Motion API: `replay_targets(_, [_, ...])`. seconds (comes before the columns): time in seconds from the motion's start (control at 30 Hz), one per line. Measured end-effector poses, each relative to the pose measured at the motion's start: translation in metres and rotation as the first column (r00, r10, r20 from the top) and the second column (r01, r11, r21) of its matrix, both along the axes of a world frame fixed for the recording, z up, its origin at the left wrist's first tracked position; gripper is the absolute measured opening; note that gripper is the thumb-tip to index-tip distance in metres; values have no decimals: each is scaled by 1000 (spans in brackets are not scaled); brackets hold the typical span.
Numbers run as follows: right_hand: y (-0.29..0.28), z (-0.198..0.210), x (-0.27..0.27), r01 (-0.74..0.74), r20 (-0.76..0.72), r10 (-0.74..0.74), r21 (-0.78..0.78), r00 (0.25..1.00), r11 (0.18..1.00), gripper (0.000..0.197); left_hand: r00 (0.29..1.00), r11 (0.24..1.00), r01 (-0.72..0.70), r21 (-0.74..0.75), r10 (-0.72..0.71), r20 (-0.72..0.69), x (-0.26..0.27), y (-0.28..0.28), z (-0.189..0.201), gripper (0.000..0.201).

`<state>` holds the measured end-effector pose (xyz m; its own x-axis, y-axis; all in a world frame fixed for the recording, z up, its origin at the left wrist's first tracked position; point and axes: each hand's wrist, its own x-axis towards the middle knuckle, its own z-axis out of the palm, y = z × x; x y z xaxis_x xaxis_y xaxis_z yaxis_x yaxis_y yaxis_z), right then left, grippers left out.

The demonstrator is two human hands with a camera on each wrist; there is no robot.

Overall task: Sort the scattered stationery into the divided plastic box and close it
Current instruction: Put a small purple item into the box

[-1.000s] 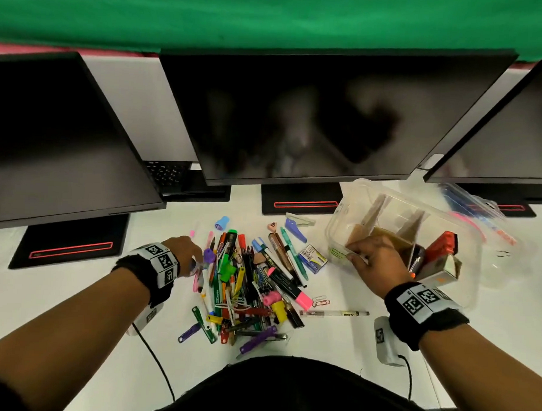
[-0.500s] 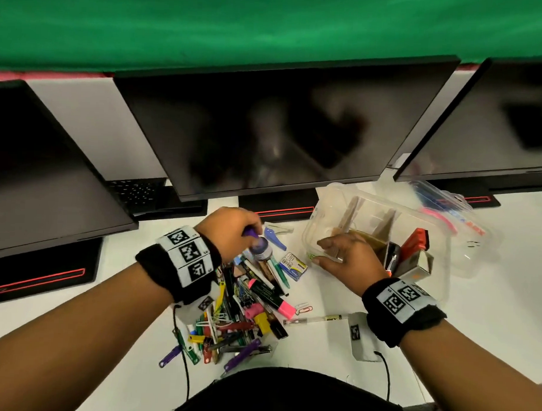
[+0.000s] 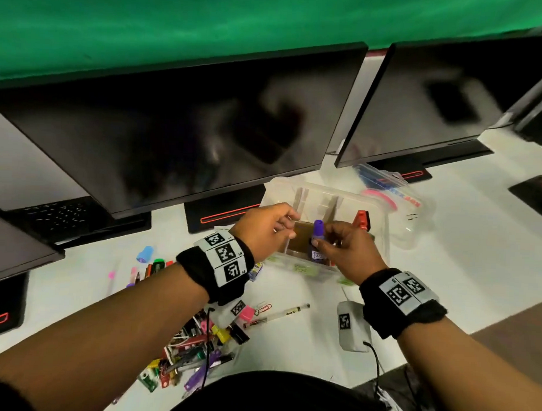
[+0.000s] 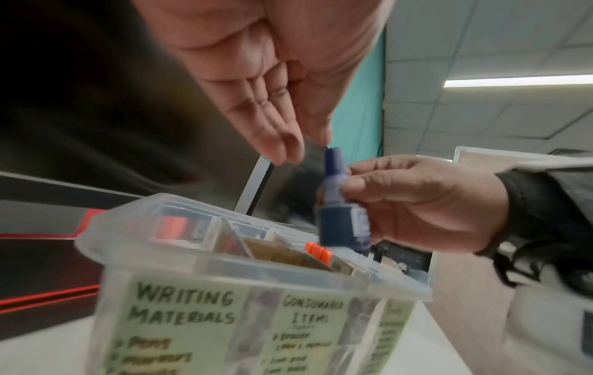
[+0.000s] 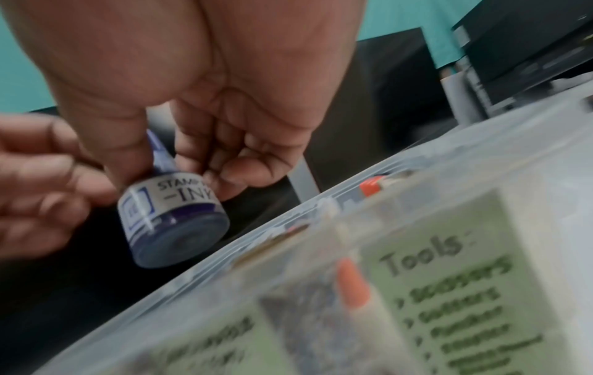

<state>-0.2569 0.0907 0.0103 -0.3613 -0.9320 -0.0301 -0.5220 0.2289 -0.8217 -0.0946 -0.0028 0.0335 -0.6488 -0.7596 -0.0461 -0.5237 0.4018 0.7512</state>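
A small purple stamp-ink bottle (image 3: 317, 234) (image 4: 340, 225) (image 5: 173, 228) hangs upright over the front of the clear divided box (image 3: 301, 268) (image 4: 179, 317) (image 5: 449, 253). My right hand (image 3: 320, 244) (image 5: 179, 172) pinches it at the neck with thumb and fingers. My left hand (image 3: 289, 229) (image 4: 289, 152) hovers just left of the cap with straight fingers, holding nothing. Labels on the box front read writing materials, consumable items and tools. An orange-capped item (image 3: 361, 216) stands in a right compartment. A stationery pile (image 3: 197, 341) lies below my left forearm.
Dark monitors (image 3: 205, 126) stand close behind the box. The clear lid (image 3: 395, 203) lies to the box's right. A clear pen (image 3: 278, 313) and a white tagged device (image 3: 350, 328) lie in front of the box. The table edge runs at lower right.
My left hand lifted the ink bottle from the pile and carried it right, over the box. My right hand has taken hold of it and the left has let go.
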Motion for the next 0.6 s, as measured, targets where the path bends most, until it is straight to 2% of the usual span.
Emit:
replay_targets(0.07, [6,3,-17,129,6,-129,-31,992,991,7,970,988,123,-96,-99,224,6,-8,-5,24])
replay_targets(0.1, [10,5,-26,163,-42,-164,-30,986,986,7,923,972,198,-124,-142,359,9,-12,-8,25])
replay_targets(0.13, [12,6,-33,169,-111,-169,-7,979,986,5,867,957,260,-131,-172,467,13,-15,-11,26])
replay_targets(0.2, [17,6,-44,141,-253,-112,99,961,985,4,790,938,323,-128,-192,583,17,-19,-16,25])
replay_targets(0.3, [16,-3,-52,78,-434,82,337,897,938,8,770,942,309,-133,-166,616,20,-20,-21,22])
replay_targets(0.47, [2,-17,-45,22,-546,369,580,752,814,28,773,942,311,-130,-171,611,18,-19,-22,23])
replay_targets(0.6, [-10,-26,-48,67,-556,436,668,708,742,39,777,936,325,-139,-180,603,20,-18,-24,24])
